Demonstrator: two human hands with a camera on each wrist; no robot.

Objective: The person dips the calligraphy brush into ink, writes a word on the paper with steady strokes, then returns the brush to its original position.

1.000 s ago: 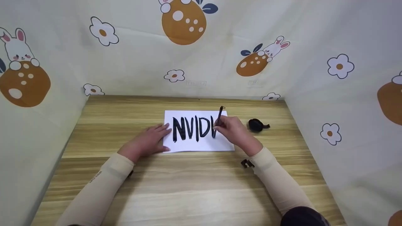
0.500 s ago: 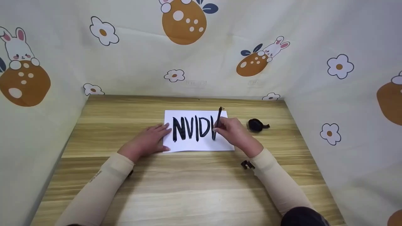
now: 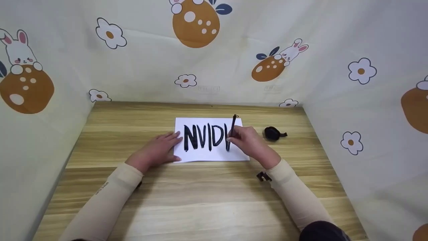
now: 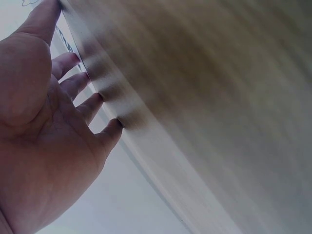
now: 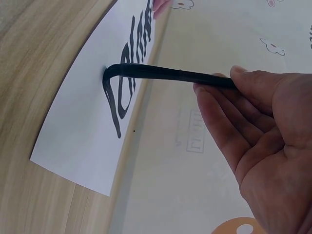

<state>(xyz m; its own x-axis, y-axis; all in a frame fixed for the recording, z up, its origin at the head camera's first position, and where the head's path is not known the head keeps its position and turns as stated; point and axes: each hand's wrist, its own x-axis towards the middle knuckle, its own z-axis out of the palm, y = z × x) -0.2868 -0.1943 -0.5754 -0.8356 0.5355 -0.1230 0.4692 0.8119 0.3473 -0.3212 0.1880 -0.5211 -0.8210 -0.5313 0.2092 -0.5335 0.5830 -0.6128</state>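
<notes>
Right hand [image 3: 250, 142] and brush [image 3: 233, 124] crept slightly down the paper [image 3: 209, 156], mid-frame, stretching the last stroke [image 5: 112, 109]. Right hand's pinching the brush right of centre; left hand [image 3: 158, 149] just rests, fingers loose, on the paper's left edge. Could smear if knuckles dip onto wet ink.

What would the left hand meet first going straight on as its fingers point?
Likely the painted N, on the paper the left hand touches; farther on, perhaps the brush in the right hand, though depth is unclear.
</notes>
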